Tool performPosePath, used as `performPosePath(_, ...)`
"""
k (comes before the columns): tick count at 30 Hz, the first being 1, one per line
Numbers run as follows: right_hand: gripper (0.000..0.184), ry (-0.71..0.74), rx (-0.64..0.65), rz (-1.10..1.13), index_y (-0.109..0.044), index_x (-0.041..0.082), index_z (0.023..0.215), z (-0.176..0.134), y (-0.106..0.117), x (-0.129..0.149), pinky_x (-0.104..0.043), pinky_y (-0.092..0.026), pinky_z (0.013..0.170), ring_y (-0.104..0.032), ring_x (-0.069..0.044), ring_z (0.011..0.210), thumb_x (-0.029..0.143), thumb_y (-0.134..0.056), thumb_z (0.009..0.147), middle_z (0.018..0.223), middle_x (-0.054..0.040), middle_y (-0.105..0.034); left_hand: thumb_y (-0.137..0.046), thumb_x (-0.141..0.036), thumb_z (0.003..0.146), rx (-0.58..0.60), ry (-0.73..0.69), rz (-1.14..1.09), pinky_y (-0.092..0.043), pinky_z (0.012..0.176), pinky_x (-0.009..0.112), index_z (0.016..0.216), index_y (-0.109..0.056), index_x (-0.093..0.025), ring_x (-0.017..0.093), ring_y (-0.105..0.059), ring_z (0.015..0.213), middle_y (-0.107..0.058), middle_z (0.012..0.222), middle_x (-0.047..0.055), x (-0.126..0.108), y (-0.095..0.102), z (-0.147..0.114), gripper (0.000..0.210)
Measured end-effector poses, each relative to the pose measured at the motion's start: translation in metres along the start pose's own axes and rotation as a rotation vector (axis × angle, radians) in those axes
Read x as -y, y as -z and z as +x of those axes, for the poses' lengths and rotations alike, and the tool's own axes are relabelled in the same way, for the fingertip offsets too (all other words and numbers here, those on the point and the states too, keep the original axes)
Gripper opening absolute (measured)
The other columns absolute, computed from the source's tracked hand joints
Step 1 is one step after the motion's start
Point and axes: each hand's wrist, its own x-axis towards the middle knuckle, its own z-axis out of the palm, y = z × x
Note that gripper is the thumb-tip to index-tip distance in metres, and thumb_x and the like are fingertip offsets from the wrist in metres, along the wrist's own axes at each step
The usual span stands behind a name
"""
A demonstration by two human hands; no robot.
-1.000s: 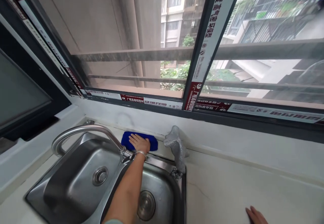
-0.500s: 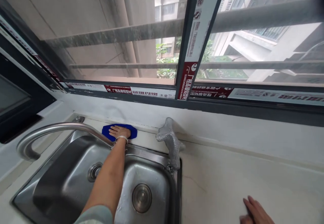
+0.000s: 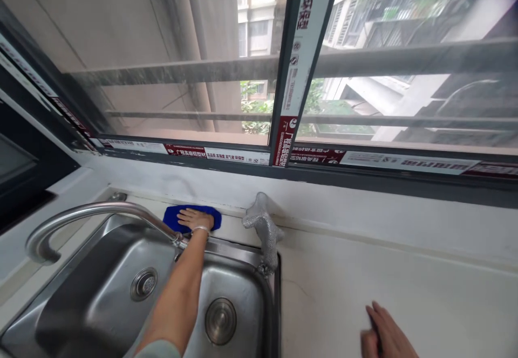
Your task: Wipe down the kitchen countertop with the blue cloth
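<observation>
My left hand lies flat with fingers spread on a blue cloth, on the narrow counter strip behind the sink. A light bracelet circles that wrist, and the forearm reaches across the sink's divider. Just in front is the foot of the curved metal faucet. To the right of the cloth, a fixture wrapped in silvery bubble wrap stands at the sink's back corner. My right hand is at the lower right, over the white counter, fingers stretched out and thumb apart. Nothing shows in it.
The steel double sink has a left basin and a right basin, each with a drain. White counter extends to the right. A dark-framed window with printed tape on its frame rises behind a low white ledge.
The view has shifted slightly. Under my left hand, the blue cloth has slid a little to the right, closer to the wrapped fixture. My right hand has moved slightly left.
</observation>
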Motion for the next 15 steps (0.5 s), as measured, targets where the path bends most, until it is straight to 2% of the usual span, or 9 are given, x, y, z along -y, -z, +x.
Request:
performPosePath(5, 0.046, -0.037, -0.020, -0.005, -0.050, 0.011, 0.135, 0.000, -0.005, 0.004, -0.053, -0.049, 0.102, -0.057, -0.033, 0.122, 0.030, -0.041, 0.094, 0.136, -0.0195, -0.057, -0.040, -0.020, 0.088, -0.018, -0.233, -0.118, -0.013, 0.118, 0.070, 0.146, -0.030, 0.013, 0.046, -0.009, 0.149, -0.017, 0.157, 0.038, -0.022, -0.018, -0.092, 0.067)
performPosePath(9, 0.045, -0.039, -0.057, 0.009, -0.050, 0.012, 0.134, 0.003, -0.004, 0.009, -0.053, -0.049, 0.100, -0.057, -0.032, 0.121, 0.031, -0.041, 0.095, 0.134, -0.0194, -0.058, -0.037, -0.018, 0.089, 0.067, -0.466, -0.238, -0.024, 0.114, 0.072, 0.147, -0.038, 0.002, 0.046, -0.026, 0.146, -0.035, 0.152, 0.034, -0.039, -0.037, -0.159, 0.062)
performPosePath(12, 0.051, -0.082, -0.087, 0.027, -0.050, 0.012, 0.135, 0.009, 0.004, 0.019, -0.054, -0.049, 0.100, -0.057, -0.033, 0.120, 0.041, -0.039, 0.095, 0.134, -0.0193, -0.057, -0.042, -0.022, 0.090, 0.150, -0.637, -0.304, -0.030, 0.114, 0.067, 0.145, -0.045, -0.004, 0.042, -0.029, 0.146, -0.041, 0.151, 0.030, -0.041, -0.038, -0.175, 0.058)
performPosePath(15, 0.057, -0.111, -0.093, 0.020, -0.050, 0.014, 0.136, 0.013, 0.008, 0.026, -0.056, -0.049, 0.099, -0.057, -0.033, 0.119, 0.050, -0.040, 0.094, 0.134, -0.0189, -0.057, -0.050, -0.026, 0.087, 0.211, -0.756, -0.321, -0.032, 0.114, 0.065, 0.138, -0.055, -0.007, 0.042, -0.031, 0.146, -0.047, 0.148, 0.028, -0.030, -0.021, -0.168, 0.054)
